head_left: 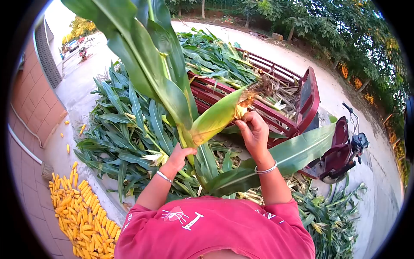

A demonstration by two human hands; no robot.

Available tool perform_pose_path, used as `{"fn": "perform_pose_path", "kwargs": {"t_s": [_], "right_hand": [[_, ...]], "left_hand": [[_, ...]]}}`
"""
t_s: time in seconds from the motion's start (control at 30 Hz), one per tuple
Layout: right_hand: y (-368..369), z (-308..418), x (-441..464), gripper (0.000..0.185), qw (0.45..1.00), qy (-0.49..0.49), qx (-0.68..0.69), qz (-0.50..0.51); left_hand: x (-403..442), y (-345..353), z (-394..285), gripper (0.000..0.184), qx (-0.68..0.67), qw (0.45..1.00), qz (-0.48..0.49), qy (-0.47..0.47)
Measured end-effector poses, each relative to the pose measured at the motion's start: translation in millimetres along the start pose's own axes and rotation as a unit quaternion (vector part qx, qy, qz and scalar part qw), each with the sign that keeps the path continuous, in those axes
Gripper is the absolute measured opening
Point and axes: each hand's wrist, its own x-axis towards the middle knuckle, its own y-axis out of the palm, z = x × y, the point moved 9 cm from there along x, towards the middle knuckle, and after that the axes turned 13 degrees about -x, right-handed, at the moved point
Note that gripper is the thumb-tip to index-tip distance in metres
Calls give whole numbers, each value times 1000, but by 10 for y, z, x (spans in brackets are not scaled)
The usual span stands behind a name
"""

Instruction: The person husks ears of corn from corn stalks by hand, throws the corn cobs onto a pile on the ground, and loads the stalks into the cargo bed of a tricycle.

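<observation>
A green corn stalk [183, 136] with long broad leaves stands upright in front of me. My left hand [179, 156] is closed round the stalk, just below where an ear of corn [217, 116] branches off. The ear is still in its green husk and tilts up to the right, with brown, dry silk at its tip. At that tip my right hand [253, 133] pinches the husk end with thumb and fingers. One long leaf [276, 159] passes beneath my right forearm.
Cut corn stalks [125, 125] lie heaped ahead and left, with more stalks [332, 220] at lower right. A red three-wheeled cart [308, 99] loaded with stalks stands ahead. Husked yellow cobs [86, 216] are piled beside the brick wall [39, 99] at left.
</observation>
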Motion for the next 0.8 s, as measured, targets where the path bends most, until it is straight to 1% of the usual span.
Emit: {"fn": "perform_pose_path", "kwargs": {"t_s": [0.07, 0.1, 0.13, 0.2, 0.23, 0.27, 0.3, 0.33, 0.37, 0.4, 0.43, 0.47, 0.5, 0.53, 0.6, 0.63, 0.73, 0.77, 0.8], "right_hand": [[22, -168, 22, 19, 998, 48, 38, 16], [126, -319, 45, 18, 986, 104, 124, 34], [117, -259, 165, 17, 988, 83, 127, 19], [5, 54, 431, 16, 998, -10, 56, -19], [68, 34, 498, 17, 994, -6, 109, -27], [147, -6, 549, 19, 986, -3, 161, -36], [296, -31, 606, 25, 948, 43, 315, -1], [401, -55, 589, 33, 913, 112, 391, 30], [388, 16, 636, 40, 909, 107, 402, 31], [390, 72, 664, 49, 904, 103, 413, 34], [441, 33, 667, 49, 904, 106, 414, 35], [376, 78, 704, 51, 946, 15, 325, 0], [305, 186, 722, 53, 969, -77, 230, -35], [312, 163, 741, 53, 969, -78, 231, -33], [240, 182, 745, 45, 981, -93, 158, -66], [207, 220, 745, 37, 978, -99, 168, -71], [192, 234, 764, 22, 969, -44, 232, -78], [207, 273, 742, 22, 969, -43, 232, -76], [170, 325, 714, 17, 958, -59, 263, -102]], "left_hand": [[56, 14, 40, 21, 0, 999, 39, -4], [67, 81, 67, 21, 12, 999, 46, -18], [87, 149, 101, 21, 13, 999, 47, -20], [147, 396, 165, 18, -14, 994, 104, -40], [140, 524, 157, 15, -11, 990, 134, -50], [158, 542, 151, 15, -9, 989, 136, -50], [153, 597, 148, 14, -17, 986, 157, -55], [144, 650, 134, 14, -25, 982, 176, -60], [142, 655, 127, 23, 3, 985, 165, -54], [142, 669, 129, 23, 3, 985, 164, -55], [135, 685, 141, 24, -1, 984, 168, -57], [131, 703, 146, 26, -6, 983, 172, -58], [131, 720, 130, 26, -7, 983, 171, -58], [118, 768, 117, 28, -16, 981, 185, -62], [116, 811, 129, 30, -28, 978, 195, -65], [119, 810, 151, 32, -25, 978, 192, -75], [156, 792, 200, 34, -35, 975, 203, -86], [156, 788, 226, 37, -47, 972, 211, -89], [141, 813, 235, 39, -59, 970, 218, -92]]}}
